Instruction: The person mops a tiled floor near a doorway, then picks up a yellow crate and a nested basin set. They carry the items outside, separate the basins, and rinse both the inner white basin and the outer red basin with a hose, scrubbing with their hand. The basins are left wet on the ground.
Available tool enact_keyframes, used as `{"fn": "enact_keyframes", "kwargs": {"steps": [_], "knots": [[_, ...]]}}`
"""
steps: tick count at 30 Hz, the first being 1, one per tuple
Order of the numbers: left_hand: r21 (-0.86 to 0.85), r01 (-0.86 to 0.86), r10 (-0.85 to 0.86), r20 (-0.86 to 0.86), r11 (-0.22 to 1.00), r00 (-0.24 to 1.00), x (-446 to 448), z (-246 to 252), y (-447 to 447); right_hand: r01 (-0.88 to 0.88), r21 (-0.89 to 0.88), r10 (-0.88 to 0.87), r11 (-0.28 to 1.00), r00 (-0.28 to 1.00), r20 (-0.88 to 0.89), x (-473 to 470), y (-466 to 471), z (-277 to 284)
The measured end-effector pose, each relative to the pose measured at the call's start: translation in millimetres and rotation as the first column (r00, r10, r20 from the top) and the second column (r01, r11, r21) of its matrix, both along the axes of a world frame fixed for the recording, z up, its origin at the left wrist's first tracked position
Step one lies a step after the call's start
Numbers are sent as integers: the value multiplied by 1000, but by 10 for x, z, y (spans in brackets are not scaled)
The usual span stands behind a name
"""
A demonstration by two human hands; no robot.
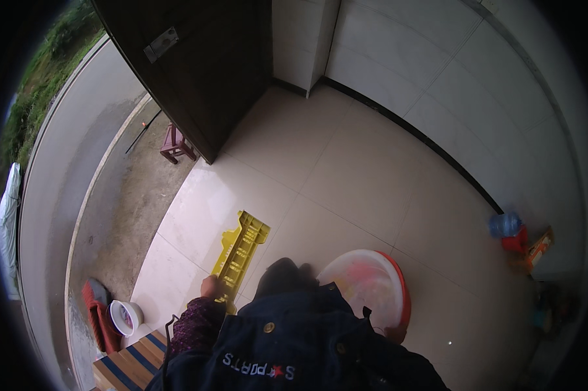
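My left hand (pixel 212 287) grips the long edge of a yellow plastic crate (pixel 235 261) with slotted walls, seen at a steep angle in front of my left side. On my right a wide round basin (pixel 367 283) is held against my body. It is whitish with reddish patches inside, and a red outer rim shows along its right side. My right hand (pixel 395 335) is at the basin's lower right rim and looks closed on it, though it is dim and its fingers are partly hidden. A dark jacket covers much of the lower view.
A dark door (pixel 201 63) stands ajar at the upper left, with a maroon stool (pixel 176 143) outside. At lower left are a white bucket (pixel 126 317), a red cloth-like item (pixel 98 315) and striped boxes (pixel 130 361). A blue water jug (pixel 505 226) lies by the right wall.
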State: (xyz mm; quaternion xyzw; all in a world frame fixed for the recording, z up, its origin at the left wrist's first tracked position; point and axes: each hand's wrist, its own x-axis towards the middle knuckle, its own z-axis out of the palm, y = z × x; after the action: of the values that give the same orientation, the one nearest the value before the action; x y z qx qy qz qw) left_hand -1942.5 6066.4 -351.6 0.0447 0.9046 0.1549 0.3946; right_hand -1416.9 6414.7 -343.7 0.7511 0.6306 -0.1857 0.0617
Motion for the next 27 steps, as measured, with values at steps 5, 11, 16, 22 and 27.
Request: {"fn": "enact_keyframes", "kwargs": {"steps": [5, 11, 16, 22, 27], "knots": [[-30, -149, 152, 157, 988, 976, -115, -38, 190, -65, -82, 65, 995, 998, 2, -157, 480, -267], [-112, -104, 129, 239, 988, 962, -333, -172, 530, -145, -56, 147, 988, 989, 15, -465, 1443, -205], [-249, 99, -57, 170, 963, 984, -681, -217, 950, -268, 156, 268, 950, 963, 24, -1429, 2683, 231], [-138, -245, 272, 222, 960, 936, -1172, -200, 1352, -347, 226, 361, 910, 932, -22, -3041, 4337, 823], [-85, -338, 348, 157, 937, 924, -1498, -191, 1840, -516, 390, 552, 763, 834, 23, -4231, 5435, 1184]]}}
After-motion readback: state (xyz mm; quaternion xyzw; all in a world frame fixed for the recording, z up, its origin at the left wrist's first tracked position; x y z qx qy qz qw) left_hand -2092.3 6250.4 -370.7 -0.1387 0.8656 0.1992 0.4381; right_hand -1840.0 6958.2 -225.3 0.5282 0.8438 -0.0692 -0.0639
